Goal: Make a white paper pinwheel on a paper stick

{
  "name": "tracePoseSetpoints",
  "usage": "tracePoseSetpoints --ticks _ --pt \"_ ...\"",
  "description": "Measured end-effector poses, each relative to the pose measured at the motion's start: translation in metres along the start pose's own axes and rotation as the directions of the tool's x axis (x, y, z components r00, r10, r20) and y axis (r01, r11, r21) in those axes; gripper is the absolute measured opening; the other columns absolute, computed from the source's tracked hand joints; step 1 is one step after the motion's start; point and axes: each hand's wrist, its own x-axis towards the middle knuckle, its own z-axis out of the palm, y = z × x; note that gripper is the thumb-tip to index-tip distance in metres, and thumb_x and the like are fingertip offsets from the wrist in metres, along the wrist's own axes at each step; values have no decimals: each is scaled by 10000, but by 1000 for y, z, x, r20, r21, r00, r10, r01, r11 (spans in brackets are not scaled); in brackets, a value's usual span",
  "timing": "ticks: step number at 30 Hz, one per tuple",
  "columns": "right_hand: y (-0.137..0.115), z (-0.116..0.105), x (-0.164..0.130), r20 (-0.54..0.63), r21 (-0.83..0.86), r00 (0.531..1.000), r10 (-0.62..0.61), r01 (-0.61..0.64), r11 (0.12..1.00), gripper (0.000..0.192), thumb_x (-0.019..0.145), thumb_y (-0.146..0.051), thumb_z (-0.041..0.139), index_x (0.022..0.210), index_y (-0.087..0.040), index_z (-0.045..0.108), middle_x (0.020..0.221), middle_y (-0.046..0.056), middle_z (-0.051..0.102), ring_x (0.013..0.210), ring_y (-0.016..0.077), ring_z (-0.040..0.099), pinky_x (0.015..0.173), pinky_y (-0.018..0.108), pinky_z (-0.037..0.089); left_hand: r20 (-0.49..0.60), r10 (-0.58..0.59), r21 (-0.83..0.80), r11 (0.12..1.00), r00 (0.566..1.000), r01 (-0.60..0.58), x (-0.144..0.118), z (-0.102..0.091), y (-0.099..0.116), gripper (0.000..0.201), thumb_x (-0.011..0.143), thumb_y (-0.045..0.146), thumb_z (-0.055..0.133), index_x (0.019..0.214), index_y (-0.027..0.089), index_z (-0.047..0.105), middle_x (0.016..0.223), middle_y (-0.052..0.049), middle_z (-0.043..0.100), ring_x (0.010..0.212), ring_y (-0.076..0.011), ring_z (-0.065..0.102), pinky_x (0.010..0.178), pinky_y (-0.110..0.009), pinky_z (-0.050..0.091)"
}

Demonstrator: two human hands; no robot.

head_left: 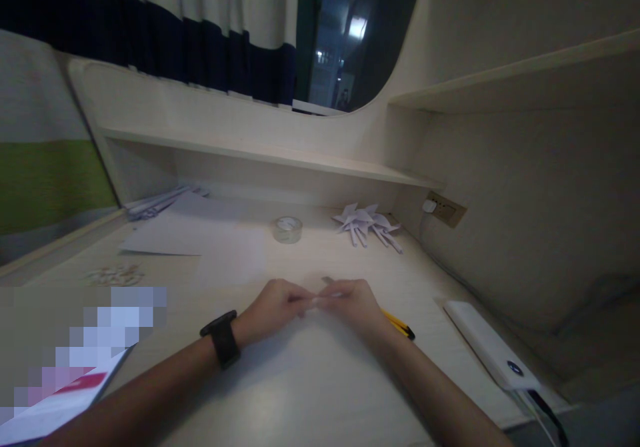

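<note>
My left hand (pixel 277 303), with a dark watch (pixel 223 340) on its wrist, meets my right hand (pixel 350 303) above the middle of the desk. Both are closed in a pinch, fingertips together around a small whitish piece (pixel 336 295), mostly hidden and too small to make out. Beside my right wrist shows the yellow and black handle of what looks like a utility knife (pixel 399 323). A grey tip sticks out past the knuckles of that hand; whether it belongs to the knife I cannot tell.
A tape roll (pixel 287 230) stands ahead, with paper pinwheels (pixel 367 222) to its right. White paper sheets (pixel 187 227) and small pale scraps (pixel 114 275) lie on the left. A white power strip or box (pixel 487 343) with cables is at the right edge, below a wall socket (pixel 447 209).
</note>
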Motion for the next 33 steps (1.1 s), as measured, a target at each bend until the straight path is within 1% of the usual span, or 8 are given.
tracePoseSetpoints --ticks 4,8,11,14,18,24,27,33 --pt "0 -1 1 3 63 998 67 -67 996 222 627 -329 774 759 -150 764 699 65 721 627 174 632 591 262 480 -4 168 177 970 986 -165 -4 -1 1 299 943 299 448 879 187 717 640 5 660 602 -116 606 590 -198 401" --pt "-3 -1 -1 -12 172 991 131 -127 977 277 583 -355 804 752 -139 763 687 82 718 599 169 632 581 276 496 -6 330 360 882 944 -306 -7 1 -7 254 930 184 420 981 180 668 739 -32 679 651 -129 614 621 -214 443" --pt "-6 0 -2 -27 233 985 171 -160 959 278 574 -359 812 731 -136 761 639 75 706 554 157 620 566 276 503 -6 411 423 827 912 -370 -7 3 -11 272 911 133 414 1083 174 620 820 -57 688 677 -135 620 636 -230 477" --pt "-7 0 -2 -45 252 987 157 -141 957 258 572 -347 815 720 -143 757 648 68 708 555 156 624 569 276 513 -22 457 441 803 889 -402 -9 3 -10 271 919 144 405 1104 160 603 820 -65 680 653 -131 607 605 -231 485" --pt "-7 -1 0 -38 261 996 82 -69 963 247 554 -334 823 701 -153 741 707 68 720 619 181 656 605 291 531 -29 404 422 834 914 -355 -10 4 -8 259 927 177 422 1106 177 609 792 -49 660 633 -118 588 578 -207 471" --pt "2 -3 4 -79 296 991 109 -81 952 297 532 -333 831 744 -157 723 648 51 709 574 179 657 562 281 531 -70 364 250 908 929 -337 -9 5 -11 394 895 92 396 1211 219 595 730 -14 651 617 -105 583 605 -197 459" --pt "8 -4 6 -79 328 992 99 -67 942 314 527 -342 832 755 -159 717 650 50 710 572 176 656 551 273 526 -92 301 161 945 949 -284 -6 4 -11 353 915 137 410 1174 223 634 704 -6 660 612 -104 590 628 -203 459" --pt "12 -6 6 -61 321 996 63 -40 946 323 543 -343 824 785 -155 720 674 49 715 588 169 654 567 270 521 -64 159 0 987 985 -160 -5 1 -5 300 928 261 454 1134 203 664 720 -14 689 573 -101 580 577 -193 448"
